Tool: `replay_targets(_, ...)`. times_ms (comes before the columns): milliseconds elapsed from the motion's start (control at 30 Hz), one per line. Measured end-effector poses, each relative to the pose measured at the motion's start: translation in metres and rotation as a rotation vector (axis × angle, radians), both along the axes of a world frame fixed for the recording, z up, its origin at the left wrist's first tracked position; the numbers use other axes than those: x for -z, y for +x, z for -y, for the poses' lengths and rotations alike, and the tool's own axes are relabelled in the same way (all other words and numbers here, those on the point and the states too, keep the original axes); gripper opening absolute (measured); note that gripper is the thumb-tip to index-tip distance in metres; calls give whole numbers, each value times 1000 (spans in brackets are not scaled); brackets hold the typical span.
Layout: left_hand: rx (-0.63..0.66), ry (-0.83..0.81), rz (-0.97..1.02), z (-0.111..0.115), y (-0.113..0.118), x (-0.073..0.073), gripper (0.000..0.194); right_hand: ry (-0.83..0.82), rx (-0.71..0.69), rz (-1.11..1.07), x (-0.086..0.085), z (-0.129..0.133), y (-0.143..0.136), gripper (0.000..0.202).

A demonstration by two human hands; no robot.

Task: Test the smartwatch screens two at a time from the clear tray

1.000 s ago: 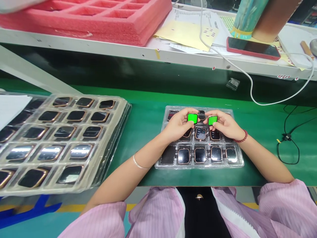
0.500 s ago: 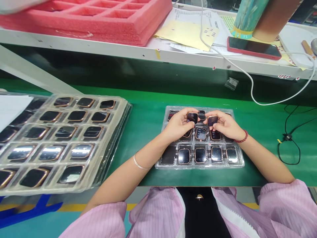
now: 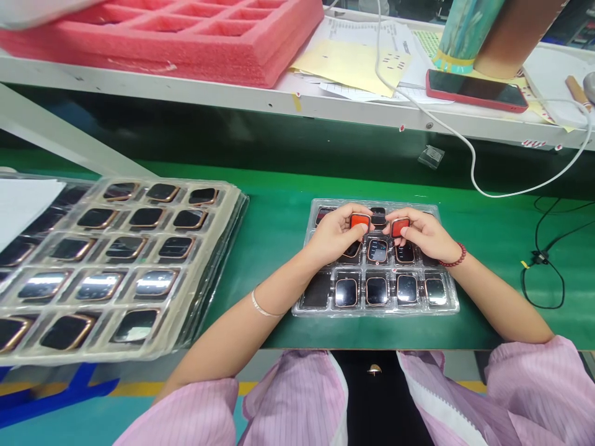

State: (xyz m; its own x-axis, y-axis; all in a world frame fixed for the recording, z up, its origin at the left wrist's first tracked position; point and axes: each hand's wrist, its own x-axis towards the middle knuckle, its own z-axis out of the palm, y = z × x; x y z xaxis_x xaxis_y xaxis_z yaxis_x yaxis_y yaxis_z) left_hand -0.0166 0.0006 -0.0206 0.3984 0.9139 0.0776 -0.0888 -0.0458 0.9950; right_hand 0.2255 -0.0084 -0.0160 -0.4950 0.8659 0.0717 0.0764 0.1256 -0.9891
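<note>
In my left hand is a smartwatch with a gold rim, its screen lit red-orange and my thumb on the glass. My right hand grips a second smartwatch, also lit red, with the thumb at its screen edge. Both hands are just above a clear plastic tray on the green bench. Several watches without straps sit in its pockets, among them one with a lit menu. My hands hide part of the back rows. The front-left pocket looks dark.
On the left stands a stack of trays full of watches, partly under white paper. A shelf across the back carries pink foam, papers and a phone. A white cable droops from it; black cables lie right.
Both held watch screens have turned from dark to red-orange. My hands have barely moved, with the thumbs shifted slightly on the screens.
</note>
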Motion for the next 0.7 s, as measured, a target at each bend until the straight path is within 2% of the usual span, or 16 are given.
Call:
replay_targets(167,11,-11,19,0,1,0,30,-43,24,-6,-2,0,0,25)
replay_targets(467,1,-24,-9,4,1,-10,35,-47,30,-22,-5,2,-2,27)
replay_targets(700,-3,-66,-62,2,-2,-6,37,-40,15,-22,-7,3,-3,28)
